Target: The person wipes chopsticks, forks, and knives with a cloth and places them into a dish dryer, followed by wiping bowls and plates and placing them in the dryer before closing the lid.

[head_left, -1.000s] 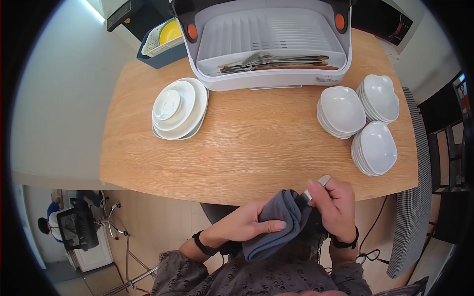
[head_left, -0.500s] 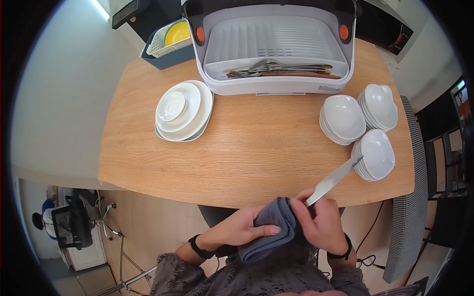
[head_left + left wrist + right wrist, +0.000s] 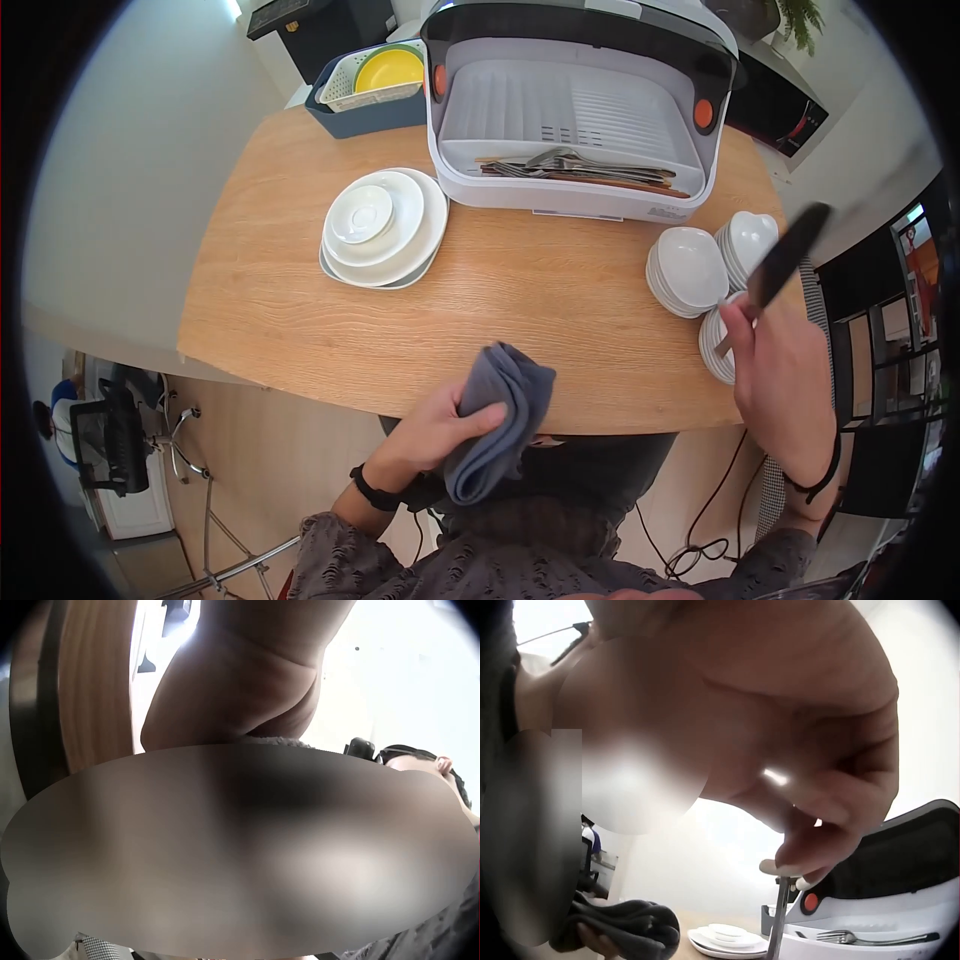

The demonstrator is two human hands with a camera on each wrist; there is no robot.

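Note:
My left hand (image 3: 440, 428) grips a folded grey-blue cloth (image 3: 510, 410) over the table's front edge, thumb on top. Off to the right, my right hand (image 3: 790, 390) pinches a knife (image 3: 790, 255) near the bowls; its wide part looks dark and points up and right, away from the cloth. A narrow metal part of the knife (image 3: 779, 922) shows below the pinching fingers of my right hand (image 3: 810, 735) in the right wrist view, with the cloth (image 3: 634, 930) at lower left. The left wrist view is mostly blurred and does not show the cloth clearly.
White plates (image 3: 425, 235) are stacked on the table's left. Bowl stacks (image 3: 688, 268) stand right, partly behind my right hand. At the back are an open-lidded rack (image 3: 560, 195) with cutlery and a blue bin (image 3: 375, 120) with a yellow bowl.
My right hand has moved right and up with the knife, away from the cloth. My left hand has shifted left, still gripping the cloth. The head view has also shifted.

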